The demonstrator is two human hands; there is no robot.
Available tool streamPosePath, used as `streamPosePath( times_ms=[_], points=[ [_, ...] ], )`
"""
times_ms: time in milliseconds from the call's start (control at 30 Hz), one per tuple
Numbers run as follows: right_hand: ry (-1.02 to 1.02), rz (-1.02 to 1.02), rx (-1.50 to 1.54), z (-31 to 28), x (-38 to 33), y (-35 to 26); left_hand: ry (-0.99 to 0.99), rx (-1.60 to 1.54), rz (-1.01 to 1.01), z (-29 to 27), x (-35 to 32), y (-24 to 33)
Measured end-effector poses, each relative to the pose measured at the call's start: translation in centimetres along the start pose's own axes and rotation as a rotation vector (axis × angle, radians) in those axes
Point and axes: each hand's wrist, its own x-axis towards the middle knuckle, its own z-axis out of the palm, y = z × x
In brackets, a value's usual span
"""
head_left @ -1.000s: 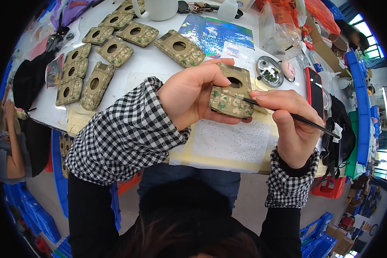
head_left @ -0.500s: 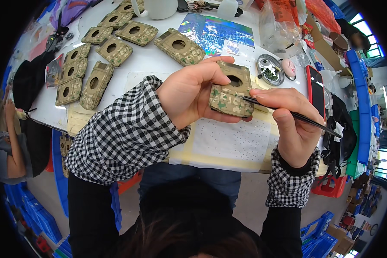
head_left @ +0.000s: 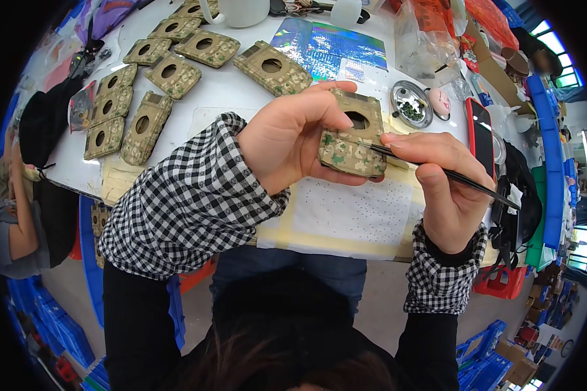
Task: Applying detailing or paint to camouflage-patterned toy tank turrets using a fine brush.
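My left hand point(head_left: 293, 133) holds a camouflage-patterned model tank hull point(head_left: 351, 154) above the table, thumb near its round hole and fingers beneath it. My right hand point(head_left: 451, 179) grips black tweezers point(head_left: 466, 182) between thumb and fingers. The tweezers' tip touches or sits just over the hull's top, below the hole; whether a tiny part is in the tip I cannot tell. Under my hands lies a white sheet point(head_left: 346, 215) dotted with tiny dark specks. A round clear dish point(head_left: 426, 116) with small dark green pieces stands beyond my right hand.
More camouflage hulls point(head_left: 173, 73) lie at the left and far side. A white mug point(head_left: 244, 13) and a shiny blue holographic sheet point(head_left: 349, 49) are at the back. On the right are a red-edged phone point(head_left: 481, 133), plastic bags point(head_left: 424, 55) and a pink round object point(head_left: 439, 102).
The hull has shifted very slightly to the right, and the tweezers with it. Both hands keep their grips.
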Motion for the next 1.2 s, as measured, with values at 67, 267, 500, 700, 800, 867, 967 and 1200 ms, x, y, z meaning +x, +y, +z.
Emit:
streamPosePath(
  times_ms=[67, 267, 500, 700, 800, 867, 967, 1200],
  points=[
    [-0.008, 0.007, -0.009, 0.01, 0.05, -0.14, -0.008, 0.024, 0.018, 0.19, -0.23, 0.07],
    [-0.027, 0.026, -0.044, -0.02, 0.09, -0.53, -0.044, 0.072, 0.038, -0.03, -0.20, -0.07],
    [-0.016, 0.009, -0.014, -0.08, 0.07, -0.29, -0.048, 0.069, 0.041, -0.02, -0.27, -0.10],
    [0.047, 0.028, 0.073, 0.05, -0.28, 0.03, -0.049, 0.060, 0.036, 0.05, -0.35, -0.02],
    [0.123, 0.042, 0.130, 0.10, -0.58, 0.08, -0.051, 0.064, 0.038, 0.00, -0.28, 0.04],
    [0.144, 0.040, 0.132, 0.06, -0.59, 0.06, -0.037, 0.080, 0.045, 0.10, -0.29, 0.07],
    [0.105, 0.017, 0.066, 0.04, -0.47, -0.09, -0.031, 0.072, 0.046, 0.20, -0.26, 0.05],
    [0.052, -0.034, -0.027, 0.46, -0.22, 0.10, -0.012, 0.076, 0.050, 0.31, -0.38, -0.04]
  ],
)
